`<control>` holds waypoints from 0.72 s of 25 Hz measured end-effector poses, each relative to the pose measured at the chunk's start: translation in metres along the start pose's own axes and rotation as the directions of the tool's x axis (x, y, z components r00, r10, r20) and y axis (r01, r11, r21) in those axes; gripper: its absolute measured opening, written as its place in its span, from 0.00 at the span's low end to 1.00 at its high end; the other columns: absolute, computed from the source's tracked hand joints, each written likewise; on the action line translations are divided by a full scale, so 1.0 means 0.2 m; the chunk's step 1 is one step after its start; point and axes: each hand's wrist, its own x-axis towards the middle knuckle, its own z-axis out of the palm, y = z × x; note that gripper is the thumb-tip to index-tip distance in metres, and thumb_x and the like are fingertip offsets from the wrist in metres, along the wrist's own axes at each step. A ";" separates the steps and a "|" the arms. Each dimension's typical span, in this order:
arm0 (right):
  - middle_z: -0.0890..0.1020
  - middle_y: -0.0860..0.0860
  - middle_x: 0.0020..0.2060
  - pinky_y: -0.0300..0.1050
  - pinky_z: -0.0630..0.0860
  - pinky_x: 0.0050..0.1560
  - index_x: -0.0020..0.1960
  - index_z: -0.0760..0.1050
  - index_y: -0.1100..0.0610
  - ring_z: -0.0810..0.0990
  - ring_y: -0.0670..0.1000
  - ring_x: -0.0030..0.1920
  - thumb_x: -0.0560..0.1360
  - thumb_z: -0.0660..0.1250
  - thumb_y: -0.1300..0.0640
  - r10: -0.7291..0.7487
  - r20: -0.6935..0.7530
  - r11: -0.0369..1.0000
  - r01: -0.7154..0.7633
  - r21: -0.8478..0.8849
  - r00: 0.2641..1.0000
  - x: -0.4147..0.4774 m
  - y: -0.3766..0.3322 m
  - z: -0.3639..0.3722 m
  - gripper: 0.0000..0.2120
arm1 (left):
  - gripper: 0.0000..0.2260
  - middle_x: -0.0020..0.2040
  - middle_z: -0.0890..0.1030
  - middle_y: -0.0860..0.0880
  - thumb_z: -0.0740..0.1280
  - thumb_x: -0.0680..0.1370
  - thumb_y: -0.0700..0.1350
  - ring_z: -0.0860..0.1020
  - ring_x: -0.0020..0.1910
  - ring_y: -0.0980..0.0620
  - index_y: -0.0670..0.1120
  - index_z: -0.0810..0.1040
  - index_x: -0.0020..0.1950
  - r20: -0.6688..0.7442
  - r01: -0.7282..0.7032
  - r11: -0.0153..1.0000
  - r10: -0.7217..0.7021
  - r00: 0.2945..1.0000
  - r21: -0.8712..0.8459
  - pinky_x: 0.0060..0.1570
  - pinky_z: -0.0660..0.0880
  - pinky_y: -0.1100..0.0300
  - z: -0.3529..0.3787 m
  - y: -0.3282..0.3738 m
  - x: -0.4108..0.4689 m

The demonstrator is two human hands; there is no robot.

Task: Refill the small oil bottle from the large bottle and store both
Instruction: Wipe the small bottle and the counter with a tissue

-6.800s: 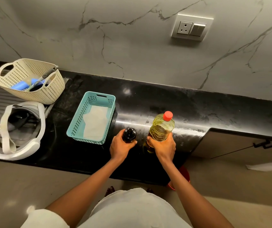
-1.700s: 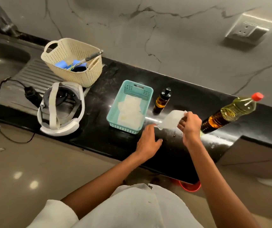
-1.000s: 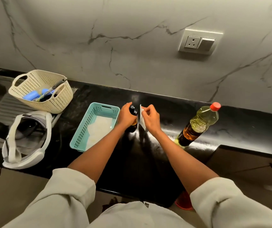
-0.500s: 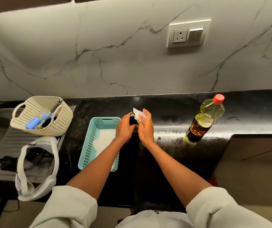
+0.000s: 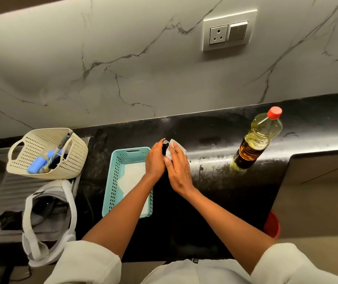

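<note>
Presently: small bottle (image 5: pixel 165 148) being wiped; refill judged done, storing not yet begun.
Left grip (image 5: pixel 154 161) is clamped round the small bottle, upright on the surface (image 5: pixel 211 181) just beside the tray (image 5: pixel 113 181). Right grip (image 5: pixel 178 168) is closed on a tissue (image 5: pixel 175 147) held against the bottle. Large bottle (image 5: pixel 259 138) stands capped, well apart on the right. Next: tissue to be released, both bottles to be stored.

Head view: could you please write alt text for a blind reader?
A person's left hand grips a small dark oil bottle on a black counter while the right hand holds a white tissue against it. A large red-capped plastic oil bottle stands at right, a teal plastic basket at left.
</note>
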 end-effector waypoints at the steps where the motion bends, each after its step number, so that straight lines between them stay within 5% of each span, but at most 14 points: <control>1: 0.59 0.49 0.84 0.50 0.53 0.84 0.86 0.56 0.51 0.57 0.49 0.84 0.88 0.55 0.46 -0.017 -0.005 0.999 0.016 -0.043 1.000 0.00 0.01 -0.01 0.28 | 0.17 0.70 0.81 0.47 0.58 0.89 0.51 0.80 0.67 0.47 0.47 0.77 0.73 0.000 0.006 1.000 -0.006 1.000 -0.005 0.69 0.78 0.45 0.00 0.00 0.00; 5: 0.65 0.54 0.74 0.53 0.68 0.78 0.84 0.61 0.57 0.70 0.53 0.75 0.88 0.59 0.51 -0.059 -0.003 0.997 0.059 0.052 0.998 0.10 -0.03 -0.06 0.26 | 0.16 0.70 0.81 0.48 0.60 0.88 0.49 0.80 0.66 0.48 0.49 0.77 0.74 -0.005 0.001 1.000 -0.001 1.000 0.006 0.69 0.78 0.47 0.01 0.00 0.01; 7: 0.64 0.55 0.77 0.54 0.68 0.79 0.83 0.62 0.58 0.69 0.54 0.77 0.88 0.58 0.52 -0.035 0.015 0.994 0.033 0.108 0.999 0.14 -0.06 -0.06 0.25 | 0.15 0.69 0.82 0.48 0.61 0.88 0.47 0.81 0.65 0.48 0.50 0.78 0.74 -0.013 -0.007 1.000 0.008 1.000 0.001 0.67 0.78 0.48 0.00 0.01 0.01; 10: 0.65 0.53 0.81 0.54 0.62 0.82 0.82 0.64 0.54 0.64 0.53 0.81 0.89 0.54 0.49 0.100 0.071 0.974 -0.113 0.194 0.992 0.16 -0.09 -0.04 0.23 | 0.14 0.65 0.84 0.47 0.66 0.85 0.43 0.82 0.62 0.46 0.48 0.80 0.70 -0.014 -0.046 0.999 0.046 0.999 0.021 0.63 0.80 0.48 0.01 0.01 0.02; 14: 0.78 0.55 0.69 0.57 0.70 0.77 0.74 0.73 0.56 0.76 0.55 0.71 0.89 0.50 0.43 0.329 0.122 0.818 -0.347 0.458 0.936 0.19 -0.11 -0.08 0.24 | 0.17 0.61 0.85 0.45 0.76 0.79 0.41 0.83 0.61 0.45 0.45 0.81 0.67 -0.016 -0.027 0.999 0.028 0.999 0.042 0.62 0.80 0.51 0.01 0.00 -0.01; 18: 0.81 0.60 0.63 0.59 0.74 0.70 0.62 0.80 0.63 0.80 0.60 0.65 0.88 0.57 0.55 0.471 -0.021 0.803 -0.419 0.423 0.882 0.18 -0.03 -0.07 0.17 | 0.27 0.69 0.82 0.44 0.78 0.77 0.44 0.80 0.68 0.45 0.44 0.76 0.75 -0.010 0.015 0.999 -0.014 1.000 0.040 0.70 0.76 0.52 0.02 0.02 -0.03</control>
